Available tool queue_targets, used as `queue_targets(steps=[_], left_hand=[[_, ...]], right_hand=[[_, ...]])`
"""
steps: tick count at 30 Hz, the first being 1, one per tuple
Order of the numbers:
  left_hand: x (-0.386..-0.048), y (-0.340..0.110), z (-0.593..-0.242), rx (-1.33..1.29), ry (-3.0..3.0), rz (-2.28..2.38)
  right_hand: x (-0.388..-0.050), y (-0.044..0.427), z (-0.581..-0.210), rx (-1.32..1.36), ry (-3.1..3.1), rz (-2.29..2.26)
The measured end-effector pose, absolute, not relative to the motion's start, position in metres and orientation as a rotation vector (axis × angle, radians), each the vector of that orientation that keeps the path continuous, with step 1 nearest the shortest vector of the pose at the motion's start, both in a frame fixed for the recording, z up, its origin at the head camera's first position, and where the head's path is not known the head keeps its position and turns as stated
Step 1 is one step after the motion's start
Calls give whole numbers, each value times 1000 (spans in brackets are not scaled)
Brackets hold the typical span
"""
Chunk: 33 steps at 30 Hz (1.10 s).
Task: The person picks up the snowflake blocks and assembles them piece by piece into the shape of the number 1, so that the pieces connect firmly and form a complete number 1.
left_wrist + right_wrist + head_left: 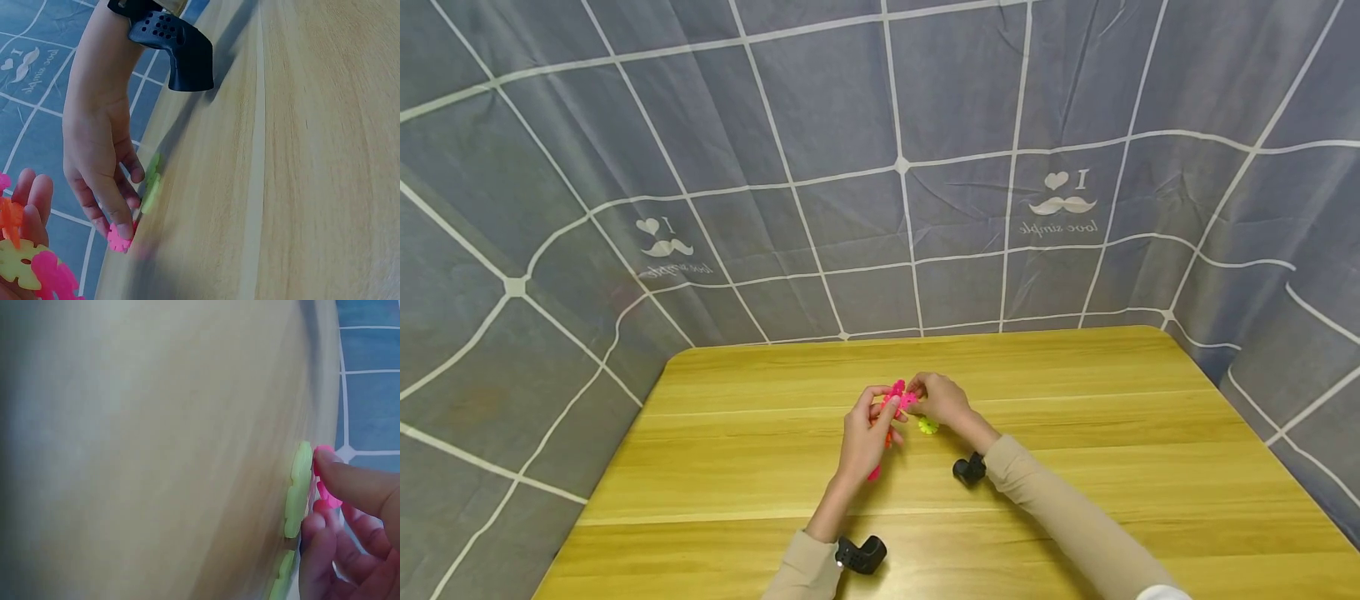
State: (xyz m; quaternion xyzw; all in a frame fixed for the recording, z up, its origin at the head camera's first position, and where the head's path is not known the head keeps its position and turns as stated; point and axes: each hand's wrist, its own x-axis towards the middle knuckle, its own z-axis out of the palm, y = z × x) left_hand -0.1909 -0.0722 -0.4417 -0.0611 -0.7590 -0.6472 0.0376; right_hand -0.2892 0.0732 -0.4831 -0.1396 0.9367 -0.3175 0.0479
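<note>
My left hand (859, 437) holds a joined cluster of notched, flower-shaped plastic discs near the far middle of the table. In the left wrist view it includes an orange disc (10, 219), a yellow disc (17, 264) and a pink disc (55, 276). Close beside it, my right hand (945, 402) pinches another pink disc (119, 239) between thumb and fingers. Whether that disc touches the cluster is hidden by the fingers. Yellow-green discs (299, 490) lie by the right hand. A pink piece (874, 473) shows below the left hand; I cannot tell what it rests on.
The wooden table (737, 467) runs back to a grey-blue curtain (850, 225) with white lines, which also hangs at both sides. A black wrist camera (862, 555) sits on the left wrist and another black camera (969, 470) on the right.
</note>
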Motion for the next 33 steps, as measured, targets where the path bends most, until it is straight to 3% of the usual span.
queue_targets(steps=[6, 17, 28, 33], left_hand=[[-200, -73, -462, -183, -2320, -1964], [-199, -72, -466, -184, -2319, -1915], [-181, -66, -437, -153, -2323, -1940], [-181, -64, -441, -164, -2333, -1937]], right_hand=[[-286, 78, -487, -452, 2830, -1152], [-276, 88, -478, -454, 2845, -1351], [-260, 97, -458, -455, 2698, -1574], [-251, 97, -451, -442, 2664, -1637]])
